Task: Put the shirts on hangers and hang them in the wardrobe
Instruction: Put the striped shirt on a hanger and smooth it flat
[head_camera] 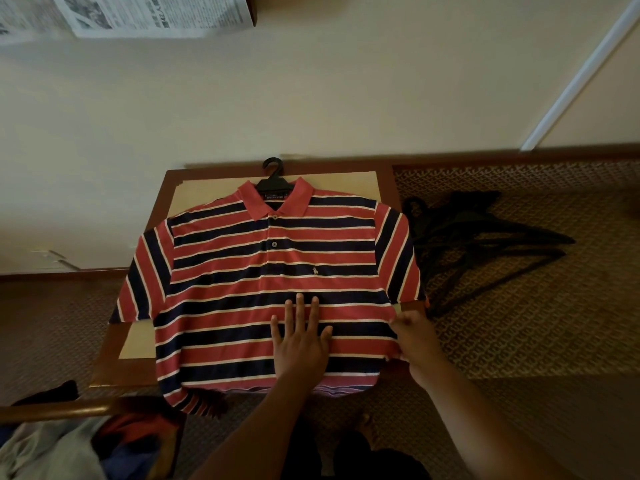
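A red, navy and white striped polo shirt (270, 282) lies flat, front up, on a small brown table (114, 358). A black hanger (273, 176) is inside it, with its hook sticking out past the collar at the far end. My left hand (300, 337) lies flat on the lower middle of the shirt, fingers straight and spread. My right hand (414, 337) pinches the shirt's right side edge near the hem. The wardrobe is not in view.
Several black hangers (485, 233) lie in a pile on the patterned carpet to the right of the table. A heap of other clothes (79, 445) sits at the lower left beside a wooden rail. A cream wall stands behind the table.
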Available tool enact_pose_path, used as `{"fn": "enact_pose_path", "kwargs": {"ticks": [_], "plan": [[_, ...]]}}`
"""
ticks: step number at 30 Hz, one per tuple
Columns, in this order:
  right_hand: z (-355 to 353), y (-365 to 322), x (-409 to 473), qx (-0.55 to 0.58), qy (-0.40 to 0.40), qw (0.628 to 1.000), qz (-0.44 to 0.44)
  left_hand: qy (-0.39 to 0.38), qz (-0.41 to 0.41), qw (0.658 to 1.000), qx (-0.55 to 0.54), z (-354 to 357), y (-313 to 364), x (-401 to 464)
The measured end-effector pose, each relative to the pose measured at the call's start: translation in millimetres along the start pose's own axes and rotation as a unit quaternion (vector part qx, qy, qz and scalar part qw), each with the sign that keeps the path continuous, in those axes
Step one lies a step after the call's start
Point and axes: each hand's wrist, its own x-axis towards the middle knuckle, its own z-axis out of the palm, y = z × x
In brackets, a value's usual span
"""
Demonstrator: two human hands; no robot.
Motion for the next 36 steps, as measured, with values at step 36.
{"fn": "enact_pose_path", "kwargs": {"ticks": [36], "plan": [[-16,27,-34,-0.116,-0.036,0.992,-0.026,-0.019,-0.005,1.000,0.005,-5,0,2]]}}
